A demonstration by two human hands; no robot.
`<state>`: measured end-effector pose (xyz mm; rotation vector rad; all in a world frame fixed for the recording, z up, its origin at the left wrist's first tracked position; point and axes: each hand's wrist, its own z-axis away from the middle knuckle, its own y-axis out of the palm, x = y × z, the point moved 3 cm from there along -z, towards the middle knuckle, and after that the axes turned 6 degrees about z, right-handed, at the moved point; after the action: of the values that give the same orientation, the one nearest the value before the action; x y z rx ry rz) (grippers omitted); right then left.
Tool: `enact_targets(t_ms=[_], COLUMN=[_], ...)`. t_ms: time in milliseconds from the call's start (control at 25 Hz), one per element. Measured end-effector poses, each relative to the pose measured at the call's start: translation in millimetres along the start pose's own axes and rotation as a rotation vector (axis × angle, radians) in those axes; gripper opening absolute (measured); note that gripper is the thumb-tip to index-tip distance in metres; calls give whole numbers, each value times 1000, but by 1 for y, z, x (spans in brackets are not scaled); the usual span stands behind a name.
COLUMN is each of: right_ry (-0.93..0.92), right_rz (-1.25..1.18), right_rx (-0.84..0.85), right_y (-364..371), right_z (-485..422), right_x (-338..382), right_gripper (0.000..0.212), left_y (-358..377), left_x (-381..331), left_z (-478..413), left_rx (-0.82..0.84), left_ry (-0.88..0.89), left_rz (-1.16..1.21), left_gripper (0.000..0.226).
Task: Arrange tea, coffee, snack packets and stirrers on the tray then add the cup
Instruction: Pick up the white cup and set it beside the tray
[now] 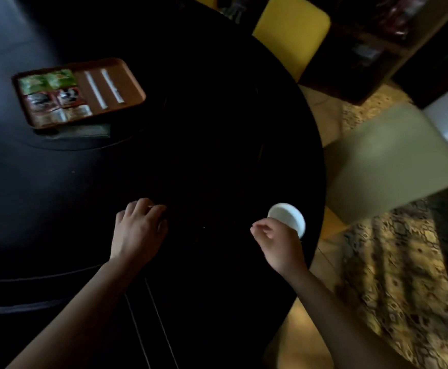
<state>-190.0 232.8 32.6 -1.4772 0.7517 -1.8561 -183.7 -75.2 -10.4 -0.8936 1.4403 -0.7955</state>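
Note:
A brown tray [135, 87] lies at the far left of the dark round table [204, 155]. On its left side sit two green packets [48, 80], two dark red packets [53, 99] and pale packets [63, 115] in rows. Two white stirrers [104, 87] lie side by side on its right half. My right hand [278, 245] holds a white cup [288, 217] near the table's right edge, tilted on its side. My left hand [140, 230] rests on the table, fingers curled, holding nothing.
A yellow chair [292, 33] stands beyond the table at the top. A pale cushioned chair [387, 161] is at the right, over a patterned rug [403, 275]. A dark shelf unit [382, 49] fills the upper right.

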Motion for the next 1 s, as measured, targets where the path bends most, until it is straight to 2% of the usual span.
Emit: enact_targets(t_ms=[120, 240, 320, 440, 640, 680, 760, 840, 920, 1000], right_ry=[166, 365, 413, 389, 409, 420, 409, 369, 332, 294], right_rz=[-7, -131, -192, -223, -277, -270, -167, -81, -18, 71], right_rx=[-156, -159, -150, -143, -193, -218, -369, -469, -454, -310], right_y=[-19, -13, 0, 25, 32, 28, 15, -1, -14, -19], right_z=[18, 26, 23, 18, 10, 11, 13, 12, 2, -11], right_x=[-49, -79, -92, -110, -99, -102, -110, -118, -120, -122], right_gripper=[14, 16, 28, 42, 26, 21, 17, 26, 44, 49], left_y=[14, 25, 34, 47, 51, 50, 50, 51, 52, 52], left_x=[-19, -24, -19, -4, 3, 3, 3, 5, 5, 5], left_z=[-22, -51, -66, -64, -54, -53, -53, -53, -53, -53], left_rx=[31, 33, 47, 66, 54, 47, 39, 34, 35, 36], left_ry=[53, -4, -53, -124, -158, -160, -157, -155, -150, -151], left_rz=[-48, -124, -158, -152, -132, -131, -123, -130, -138, -132], left_gripper=[42, 51, 56, 59, 62, 61, 61, 61, 61, 61])
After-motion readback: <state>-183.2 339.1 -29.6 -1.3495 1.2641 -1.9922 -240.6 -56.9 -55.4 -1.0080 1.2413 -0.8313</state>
